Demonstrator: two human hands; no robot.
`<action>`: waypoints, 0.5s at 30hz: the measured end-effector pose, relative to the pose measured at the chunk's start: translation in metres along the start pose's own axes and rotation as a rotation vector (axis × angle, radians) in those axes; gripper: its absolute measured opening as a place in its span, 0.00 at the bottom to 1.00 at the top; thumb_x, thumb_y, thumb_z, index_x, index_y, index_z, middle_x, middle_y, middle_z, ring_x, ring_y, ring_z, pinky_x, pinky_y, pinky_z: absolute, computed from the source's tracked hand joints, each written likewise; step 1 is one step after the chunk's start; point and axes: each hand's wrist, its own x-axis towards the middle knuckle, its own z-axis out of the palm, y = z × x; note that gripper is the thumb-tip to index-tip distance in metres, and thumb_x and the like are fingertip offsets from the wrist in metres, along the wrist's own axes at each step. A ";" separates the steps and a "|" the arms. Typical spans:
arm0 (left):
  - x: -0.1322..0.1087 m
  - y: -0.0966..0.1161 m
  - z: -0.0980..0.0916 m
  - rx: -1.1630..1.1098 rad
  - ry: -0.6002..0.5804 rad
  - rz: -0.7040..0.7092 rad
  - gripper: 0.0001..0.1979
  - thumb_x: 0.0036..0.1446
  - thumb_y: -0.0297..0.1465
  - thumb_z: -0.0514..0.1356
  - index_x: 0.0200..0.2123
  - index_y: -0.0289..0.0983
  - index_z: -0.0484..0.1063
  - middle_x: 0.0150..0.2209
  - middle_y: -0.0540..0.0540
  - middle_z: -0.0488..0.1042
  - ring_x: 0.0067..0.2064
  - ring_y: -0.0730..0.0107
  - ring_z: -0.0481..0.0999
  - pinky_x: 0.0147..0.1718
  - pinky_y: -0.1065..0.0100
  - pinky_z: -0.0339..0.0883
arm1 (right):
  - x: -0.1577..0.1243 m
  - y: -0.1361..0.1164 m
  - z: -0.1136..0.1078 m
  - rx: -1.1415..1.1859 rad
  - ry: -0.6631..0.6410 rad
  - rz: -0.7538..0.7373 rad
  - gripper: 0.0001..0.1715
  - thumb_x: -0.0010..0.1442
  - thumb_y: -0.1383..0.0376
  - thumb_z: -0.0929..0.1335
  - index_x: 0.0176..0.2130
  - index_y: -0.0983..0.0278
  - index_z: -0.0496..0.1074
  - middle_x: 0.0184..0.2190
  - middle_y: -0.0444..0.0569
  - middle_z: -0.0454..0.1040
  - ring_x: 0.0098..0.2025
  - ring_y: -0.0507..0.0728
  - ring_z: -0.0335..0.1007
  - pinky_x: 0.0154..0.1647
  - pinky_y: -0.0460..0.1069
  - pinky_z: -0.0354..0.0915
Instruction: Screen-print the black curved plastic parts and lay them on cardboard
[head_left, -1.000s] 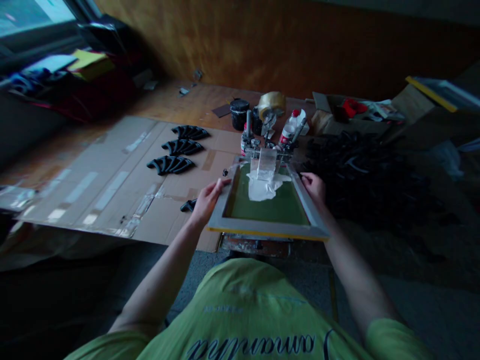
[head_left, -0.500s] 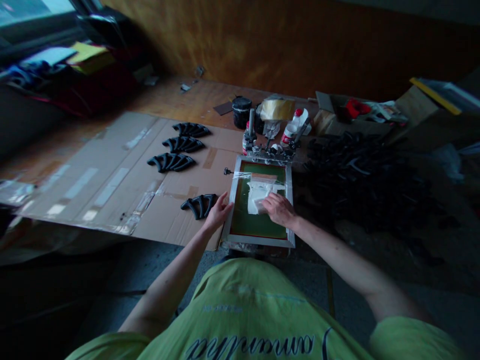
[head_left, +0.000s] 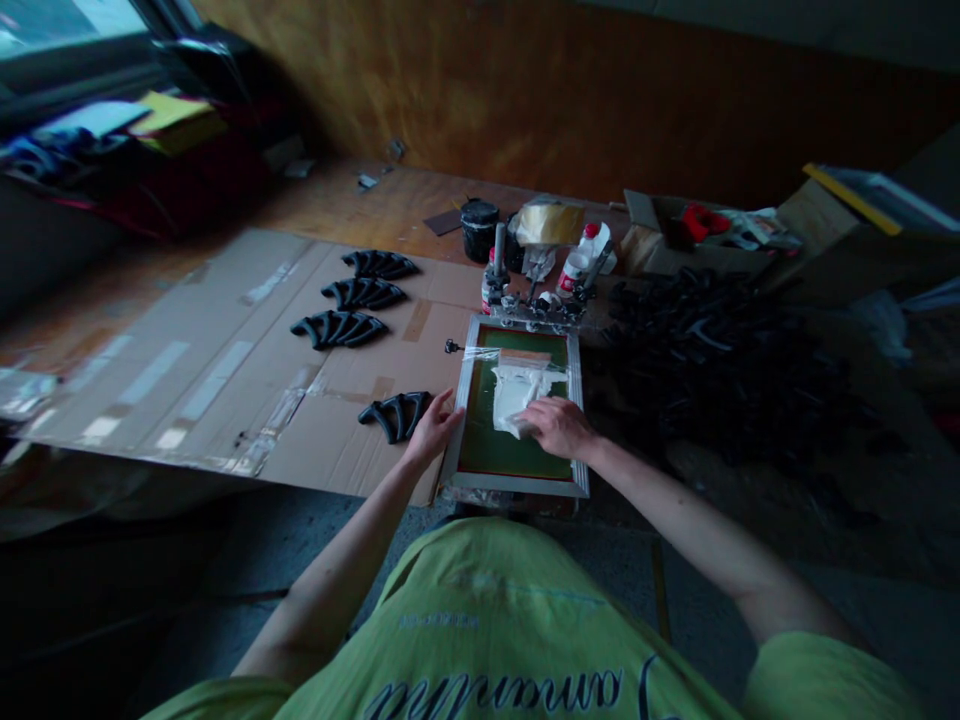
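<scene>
metal screen frame (head_left: 510, 480) lies under right hand (head_left: 559, 427), beside left hand (head_left: 433, 430)

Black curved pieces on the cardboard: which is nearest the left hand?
The lowest of the four black pieces, right beside the left hand; the other three lie farther up the cardboard.

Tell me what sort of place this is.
Probably a small screen-printing workshop: a framed silkscreen sits in hinge clamps, white ink lies on its green mesh, and black moulded pieces are laid out on cardboard beside it.
</scene>
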 end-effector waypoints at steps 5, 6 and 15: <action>-0.006 0.029 -0.008 0.007 -0.012 0.024 0.44 0.52 0.48 0.64 0.68 0.38 0.56 0.22 0.56 0.66 0.20 0.78 0.62 0.18 0.76 0.53 | 0.055 0.025 -0.043 0.039 0.218 0.289 0.30 0.60 0.61 0.72 0.60 0.53 0.68 0.45 0.48 0.78 0.43 0.59 0.73 0.44 0.52 0.67; -0.008 0.039 -0.010 -0.014 -0.006 0.045 0.43 0.53 0.49 0.64 0.67 0.38 0.59 0.21 0.57 0.64 0.19 0.79 0.60 0.18 0.76 0.52 | 0.063 0.036 -0.053 0.038 0.262 0.332 0.32 0.60 0.59 0.72 0.62 0.53 0.66 0.45 0.48 0.78 0.43 0.59 0.73 0.44 0.52 0.67; 0.010 0.156 0.002 -0.423 0.035 0.463 0.26 0.59 0.55 0.56 0.42 0.38 0.74 0.36 0.45 0.78 0.34 0.70 0.77 0.28 0.72 0.69 | 0.000 0.123 -0.042 0.138 0.296 0.760 0.23 0.65 0.49 0.64 0.42 0.65 0.75 0.35 0.53 0.77 0.38 0.60 0.73 0.42 0.53 0.66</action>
